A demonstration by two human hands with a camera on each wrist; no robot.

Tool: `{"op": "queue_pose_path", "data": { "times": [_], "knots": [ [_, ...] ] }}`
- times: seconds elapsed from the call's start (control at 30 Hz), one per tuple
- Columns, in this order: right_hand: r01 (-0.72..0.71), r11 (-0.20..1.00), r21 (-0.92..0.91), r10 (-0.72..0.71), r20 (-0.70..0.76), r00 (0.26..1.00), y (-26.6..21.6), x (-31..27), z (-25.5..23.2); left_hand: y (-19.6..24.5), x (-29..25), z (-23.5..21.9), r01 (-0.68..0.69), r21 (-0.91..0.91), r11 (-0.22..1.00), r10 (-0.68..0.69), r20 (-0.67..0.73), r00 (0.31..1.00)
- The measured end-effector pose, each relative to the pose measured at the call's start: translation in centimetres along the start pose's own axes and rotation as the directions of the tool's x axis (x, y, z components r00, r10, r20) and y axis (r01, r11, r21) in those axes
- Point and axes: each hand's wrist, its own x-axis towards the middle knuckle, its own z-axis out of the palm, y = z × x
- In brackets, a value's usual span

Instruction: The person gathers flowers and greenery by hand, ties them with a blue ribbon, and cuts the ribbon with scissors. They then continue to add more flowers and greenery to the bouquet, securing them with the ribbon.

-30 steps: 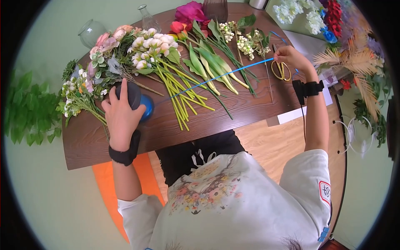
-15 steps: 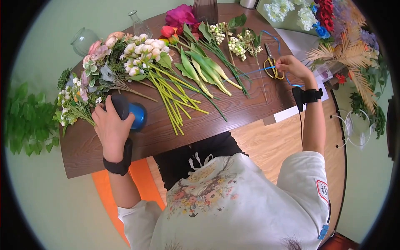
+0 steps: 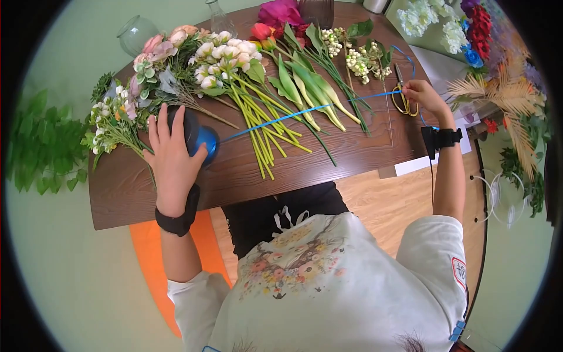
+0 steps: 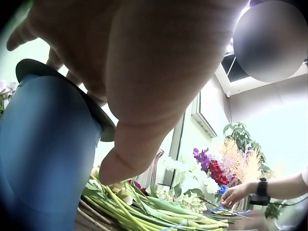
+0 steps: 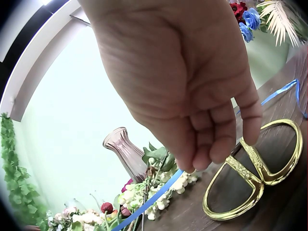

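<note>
the left hand (image 3: 175, 158) spreads its fingers over the dark disc (image 3: 193, 130) of a blue ribbon spool (image 3: 209, 142), near the table's front edge. the right hand (image 3: 428, 97) pinches the blue ribbon (image 3: 293, 115) beside the scissors (image 5: 256, 161). only the head view gives the ribbon's whole run, from the spool across the yellow-green stems (image 3: 249, 111) and leafy stalks (image 3: 319, 91) to the fingertips.

the left wrist view shows the spool's blue side large and the thumb (image 4: 125, 163) hanging beside it; whether the thumb touches it, i cannot tell. the right wrist view brings out the patterned gold handles, more ribbon lying on the table (image 5: 284, 139) behind them, and the ribbed body of a pinkish vase (image 5: 127, 151), which the head view's top edge cuts off. the scissor blades show in the head view.
</note>
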Motion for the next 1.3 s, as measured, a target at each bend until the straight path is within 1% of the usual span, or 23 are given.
{"op": "queue_pose_path", "data": {
  "times": [0.03, 0.1, 0.13, 0.2, 0.23, 0.3, 0.4, 0.53, 0.57, 0.6, 0.63, 0.67, 0.7, 0.73, 0.83, 0.87, 0.93, 0.97, 1.03, 1.1, 1.13, 1.2, 1.3],
  "knots": [
    [-0.020, 1.000, -0.020, 0.020, -0.015, 1.000, -0.1, 0.1, -0.1, -0.3, 0.1, 0.1, 0.005, 0.002, 1.000, -0.005, 0.002, 1.000],
    [-0.039, 0.998, -0.040, 0.038, -0.025, 0.999, 0.0, 0.5, -0.1, -1.2, 0.4, 0.5, -0.152, -0.111, 0.982, 0.142, -0.091, 0.986],
    [-0.040, 0.999, -0.003, 0.040, -0.044, 0.998, 0.1, 0.7, -0.2, -1.7, 0.8, 0.8, -0.147, -0.110, 0.983, 0.138, -0.089, 0.986],
    [-0.037, 0.999, 0.034, 0.039, -0.061, 0.997, 0.2, 1.0, -0.3, -2.5, 1.4, 1.3, -0.270, -0.362, 0.892, 0.251, -0.098, 0.963],
    [-0.044, 0.998, 0.034, 0.047, -0.068, 0.997, 0.1, 1.1, -0.3, -2.5, 1.3, 1.3, -0.268, -0.361, 0.893, 0.249, -0.099, 0.963],
    [-0.053, 0.998, 0.035, 0.055, -0.071, 0.996, -0.1, 1.2, -0.3, -2.2, 1.2, 1.0, -0.174, -0.347, 0.922, 0.172, -0.039, 0.984],
    [-0.076, 0.997, 0.033, 0.078, -0.078, 0.994, -0.2, 1.3, -0.2, -1.8, 1.0, 0.7, -0.109, -0.356, 0.928, 0.110, -0.018, 0.994],
    [-0.062, 0.998, 0.004, 0.062, -0.065, 0.996, 0.2, 1.8, 0.0, -1.3, 0.7, 0.6, -0.091, -0.353, 0.931, 0.093, -0.011, 0.996],
    [-0.046, 0.999, 0.007, 0.046, -0.077, 0.996, 0.3, 1.8, 0.0, -0.5, 0.3, 0.3, -0.112, -0.163, 0.980, 0.099, -0.089, 0.991],
    [-0.048, 0.999, 0.009, 0.049, -0.081, 0.996, 0.1, 1.8, 0.0, 0.2, 0.2, 0.1, -0.118, 0.034, 0.992, 0.122, -0.165, 0.979],
    [-0.045, 0.999, -0.015, 0.043, -0.092, 0.995, -0.3, 1.7, 0.0, 0.6, 0.4, 0.2, -0.124, 0.032, 0.992, 0.128, -0.166, 0.978],
    [-0.043, 0.998, -0.039, 0.039, -0.103, 0.994, -0.5, 1.6, 0.0, 1.0, 0.6, 0.3, -0.357, -0.046, 0.933, 0.336, -0.243, 0.910],
    [-0.048, 0.998, -0.040, 0.043, -0.107, 0.993, -0.5, 1.6, 0.0, 1.5, 0.7, 0.4, -0.572, -0.103, 0.814, 0.513, -0.335, 0.790],
    [-0.035, 0.999, -0.041, 0.031, -0.114, 0.993, -0.5, 1.7, 0.0, 2.5, 0.3, 1.5, -0.624, -0.266, 0.734, 0.520, -0.371, 0.769],
    [-0.023, 0.999, -0.039, 0.018, -0.125, 0.992, -0.8, 1.7, -0.1, 3.7, 0.1, 3.7, -0.551, -0.336, 0.764, 0.506, -0.217, 0.834],
    [-0.020, 0.999, -0.034, 0.015, -0.129, 0.991, -1.0, 1.7, -0.2, 3.7, 0.3, 4.3, -0.555, -0.335, 0.762, 0.508, -0.222, 0.832],
    [0.010, 1.000, -0.029, -0.014, -0.149, 0.989, -1.0, 1.7, -0.3, 3.3, 0.8, 5.3, -0.433, -0.172, 0.885, 0.427, -0.073, 0.901],
    [0.040, 0.999, -0.023, -0.043, -0.164, 0.986, -1.0, 1.6, -0.4, 3.1, 1.0, 5.5, -0.438, -0.173, 0.882, 0.431, -0.077, 0.899],
    [0.022, 1.000, -0.001, -0.022, -0.158, 0.987, -1.0, 1.5, -0.7, 2.7, 1.4, 5.8, -0.392, -0.159, 0.906, 0.399, 0.014, 0.917],
    [0.005, 1.000, 0.024, -0.002, -0.151, 0.989, -1.2, 1.5, -0.9, 2.5, 1.6, 6.0, -0.424, -0.107, 0.900, 0.425, -0.005, 0.905],
    [0.029, 0.999, 0.024, -0.025, -0.149, 0.988, -1.4, 1.5, -0.9, 2.6, 1.6, 6.0, -0.447, -0.055, 0.893, 0.447, -0.017, 0.894],
    [0.050, 0.998, 0.025, -0.046, -0.151, 0.988, -1.7, 1.3, -1.0, 2.8, 1.5, 6.1, -0.457, -0.044, 0.889, 0.456, -0.033, 0.890],
    [-0.001, 0.998, 0.066, 0.010, -0.141, 0.990, -2.1, 1.2, -1.1, 2.8, 1.5, 6.4, -0.463, -0.021, 0.886, 0.463, -0.030, 0.886]
  ]
}}
